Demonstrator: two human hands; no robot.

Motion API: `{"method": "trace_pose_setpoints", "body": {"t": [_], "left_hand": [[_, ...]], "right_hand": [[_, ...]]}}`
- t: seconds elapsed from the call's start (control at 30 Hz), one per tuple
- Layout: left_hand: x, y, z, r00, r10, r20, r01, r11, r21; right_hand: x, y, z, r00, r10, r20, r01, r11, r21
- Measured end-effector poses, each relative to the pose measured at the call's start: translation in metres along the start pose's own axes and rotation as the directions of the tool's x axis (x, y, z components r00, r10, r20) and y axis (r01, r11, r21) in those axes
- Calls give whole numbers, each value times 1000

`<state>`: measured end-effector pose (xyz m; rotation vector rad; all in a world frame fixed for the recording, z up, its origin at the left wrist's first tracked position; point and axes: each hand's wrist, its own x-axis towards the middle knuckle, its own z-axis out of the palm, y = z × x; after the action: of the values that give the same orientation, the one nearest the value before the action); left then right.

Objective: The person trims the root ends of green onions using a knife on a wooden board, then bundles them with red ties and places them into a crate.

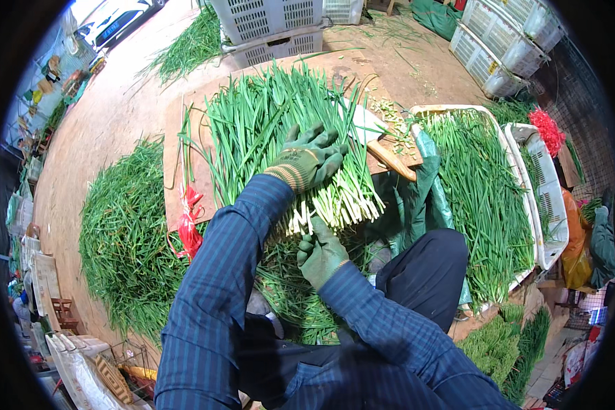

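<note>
A thick layer of green Chinese chives (266, 107) lies across a wooden board (177, 169), its pale stem ends jutting over the edge nearest me. My left hand (310, 156), in a green work glove with a striped cuff, rests on the chives with its fingers spread. Just below the stem ends is my right hand (323, 253), gloved too, its fingers curled and thumb and forefinger at a pale stem. To the right on the board lies a cleaver with a wooden handle (392, 160), its blade partly under leaves. Red plastic ties (189, 225) hang at the board's left edge.
A white crate (517, 195) full of chives stands at my right, another white crate (556, 205) beside it. A large heap of chives (128, 236) lies on the ground at left. Stacked crates (271, 23) stand beyond the board. Cut stem bits (400, 123) lie near the cleaver.
</note>
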<state>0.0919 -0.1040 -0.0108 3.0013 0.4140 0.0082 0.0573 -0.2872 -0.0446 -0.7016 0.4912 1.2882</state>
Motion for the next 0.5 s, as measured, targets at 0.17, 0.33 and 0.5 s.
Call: {"method": "trace_pose_setpoints", "body": {"t": [0.17, 0.33, 0.5], "left_hand": [[-2, -1, 2, 999, -3, -54, 2, 1000, -19], [0, -3, 6, 998, 23, -58, -25, 999, -35], [3, 2, 3, 998, 25, -63, -27, 999, -36]], "right_hand": [[5, -5, -23, 991, -73, 113, 84, 993, -87], [-38, -9, -64, 954, 28, 299, 81, 934, -347], [-18, -17, -26, 979, 75, 189, -55, 992, -110]]}}
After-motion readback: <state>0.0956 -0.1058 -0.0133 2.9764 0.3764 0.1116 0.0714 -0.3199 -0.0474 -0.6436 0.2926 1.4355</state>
